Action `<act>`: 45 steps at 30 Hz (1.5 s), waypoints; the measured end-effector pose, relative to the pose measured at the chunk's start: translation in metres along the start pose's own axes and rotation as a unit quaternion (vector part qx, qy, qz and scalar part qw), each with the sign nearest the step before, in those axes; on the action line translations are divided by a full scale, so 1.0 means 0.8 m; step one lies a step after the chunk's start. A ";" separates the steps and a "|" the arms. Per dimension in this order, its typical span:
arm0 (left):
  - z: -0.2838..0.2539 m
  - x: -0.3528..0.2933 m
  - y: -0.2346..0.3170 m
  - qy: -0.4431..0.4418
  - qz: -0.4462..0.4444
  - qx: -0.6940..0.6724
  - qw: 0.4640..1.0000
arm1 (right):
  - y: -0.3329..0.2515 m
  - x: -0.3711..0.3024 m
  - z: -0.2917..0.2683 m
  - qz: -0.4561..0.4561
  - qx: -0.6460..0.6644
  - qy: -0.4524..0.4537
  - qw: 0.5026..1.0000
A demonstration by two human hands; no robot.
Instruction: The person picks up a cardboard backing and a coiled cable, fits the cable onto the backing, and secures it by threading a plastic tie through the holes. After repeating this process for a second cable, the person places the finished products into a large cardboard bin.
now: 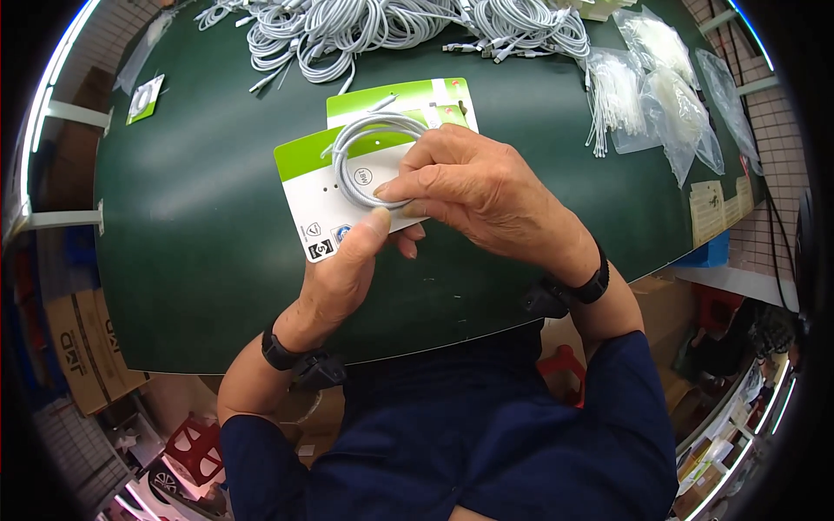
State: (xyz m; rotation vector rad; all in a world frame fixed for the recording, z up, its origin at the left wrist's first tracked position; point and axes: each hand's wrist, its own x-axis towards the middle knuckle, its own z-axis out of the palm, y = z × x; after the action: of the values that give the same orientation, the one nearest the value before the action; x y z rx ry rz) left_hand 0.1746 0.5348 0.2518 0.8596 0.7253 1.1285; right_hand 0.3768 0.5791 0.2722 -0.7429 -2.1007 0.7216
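Note:
A coiled grey-white cable (341, 169) lies against a green-and-white packaging card (300, 201), held above the table. My left hand (343, 265) grips the card's lower edge, its thumb on the front by the bottom of the coil and its fingers mostly hidden behind. From the right, my right hand (486, 191) pinches the coil's right side against the card; its fingertips partly hide the cable. A thin tie shows at the coil's left. Just behind, a second green-and-white card (347, 111) lies partly covered on the table.
Heaps of coiled cables (373, 30) cover the far side of the dark green table (200, 252). Bags of thin white cable ties (618, 95) lie at the far right. One carded cable (144, 100) rests at the far left. A cardboard box (87, 347) stands below, left.

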 end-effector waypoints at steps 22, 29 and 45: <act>0.004 0.054 -0.010 0.143 -0.020 0.066 0.987 | 0.034 -0.004 0.007 0.034 0.057 0.022 0.998; -0.002 0.050 -0.015 0.133 -0.017 0.046 0.990 | 0.028 0.000 0.006 0.045 0.048 0.008 0.998; 0.000 0.053 -0.010 0.119 -0.026 0.076 0.990 | 0.026 -0.002 0.021 0.023 -0.021 0.058 0.998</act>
State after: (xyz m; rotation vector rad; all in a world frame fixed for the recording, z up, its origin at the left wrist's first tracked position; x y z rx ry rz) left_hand 0.1899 0.5743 0.2418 0.8360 1.0373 1.1507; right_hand 0.3695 0.5875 0.2481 -0.8385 -2.0046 0.6444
